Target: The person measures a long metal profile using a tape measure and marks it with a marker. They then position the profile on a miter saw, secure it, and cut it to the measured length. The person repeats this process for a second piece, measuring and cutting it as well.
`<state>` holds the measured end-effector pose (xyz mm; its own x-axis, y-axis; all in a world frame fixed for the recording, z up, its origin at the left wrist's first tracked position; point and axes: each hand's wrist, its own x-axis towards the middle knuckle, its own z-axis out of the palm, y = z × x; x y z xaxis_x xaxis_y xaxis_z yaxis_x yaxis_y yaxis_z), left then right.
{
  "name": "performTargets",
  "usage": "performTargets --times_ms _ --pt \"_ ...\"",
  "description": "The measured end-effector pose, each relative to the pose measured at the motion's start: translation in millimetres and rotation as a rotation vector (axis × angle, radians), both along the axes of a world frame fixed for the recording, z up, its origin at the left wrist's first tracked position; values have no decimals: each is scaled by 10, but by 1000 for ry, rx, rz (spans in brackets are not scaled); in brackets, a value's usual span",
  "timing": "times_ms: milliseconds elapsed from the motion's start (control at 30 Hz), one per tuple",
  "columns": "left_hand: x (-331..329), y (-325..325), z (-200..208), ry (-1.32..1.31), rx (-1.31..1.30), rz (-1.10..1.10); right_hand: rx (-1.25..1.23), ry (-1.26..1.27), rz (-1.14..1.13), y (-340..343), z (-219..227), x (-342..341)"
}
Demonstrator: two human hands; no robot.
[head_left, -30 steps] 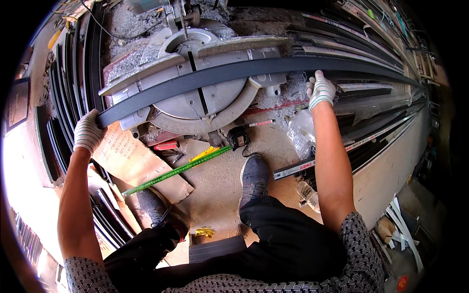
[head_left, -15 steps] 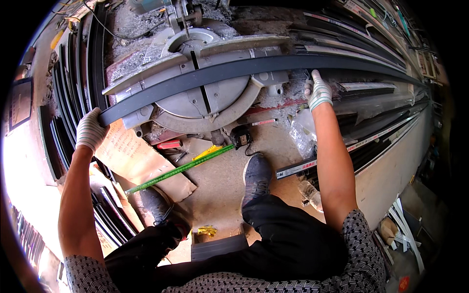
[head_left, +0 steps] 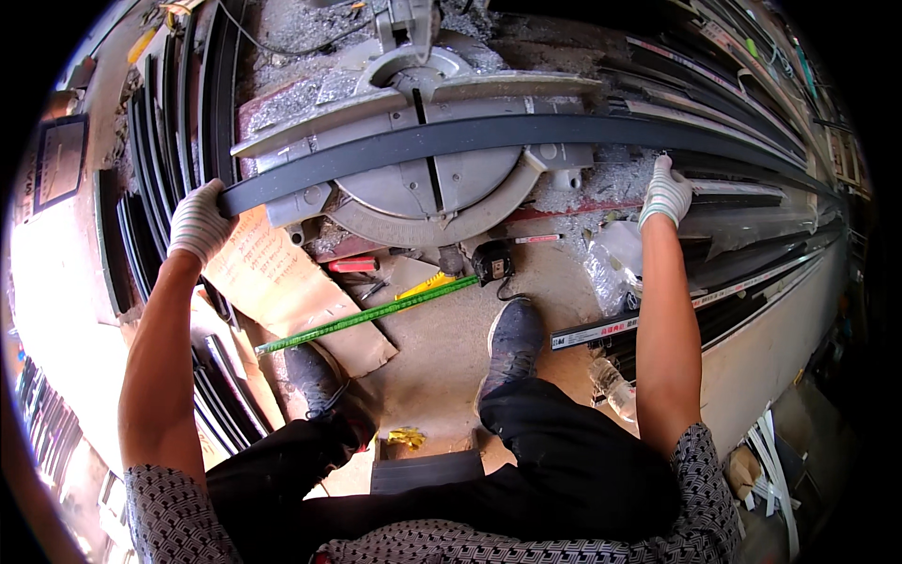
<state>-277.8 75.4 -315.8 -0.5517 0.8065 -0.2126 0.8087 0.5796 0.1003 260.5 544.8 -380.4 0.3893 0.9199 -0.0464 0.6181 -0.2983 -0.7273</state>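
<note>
A long dark grey metal profile (head_left: 376, 155) lies across the grey mitre saw's round table (head_left: 399, 193), on the near side of its fence (head_left: 329, 120). My left hand (head_left: 201, 222), in a striped white glove, is closed around the profile's left end. My right hand (head_left: 668, 193), gloved alike, is to the right of the saw. Its thumb tip is up close to the profile's near edge. The other fingers are drawn in and mostly hidden, so I cannot make out what they hold. The profile's far right end runs in among other bars.
A green measuring strip (head_left: 366, 318), a black tape measure (head_left: 492, 261), a red-handled tool (head_left: 352, 265) and a yellow cutter (head_left: 427, 285) lie near my feet. Dark profiles (head_left: 155, 141) are stacked at left, more bars at right. Metal shavings (head_left: 301, 33) surround the saw. Cardboard (head_left: 282, 282) lies below my left hand.
The whole view has shifted, so the scene sits further right. Against the saw, my right hand has moved a little to the right, its fingers less visible. My left hand keeps the profile's end.
</note>
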Motion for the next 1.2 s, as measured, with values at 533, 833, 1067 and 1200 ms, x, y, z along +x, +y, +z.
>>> performTargets --times_ms 533,833,1067,1200 --pt "33 86 88 35 -5 -24 -415 766 193 -376 342 -731" --pt "59 286 10 15 7 -55 -409 712 99 -95 335 -773" --pt "134 491 26 -49 -21 5 -421 663 37 5 362 -823" --pt "144 570 19 -45 -114 22 -422 746 38 99 353 -802"
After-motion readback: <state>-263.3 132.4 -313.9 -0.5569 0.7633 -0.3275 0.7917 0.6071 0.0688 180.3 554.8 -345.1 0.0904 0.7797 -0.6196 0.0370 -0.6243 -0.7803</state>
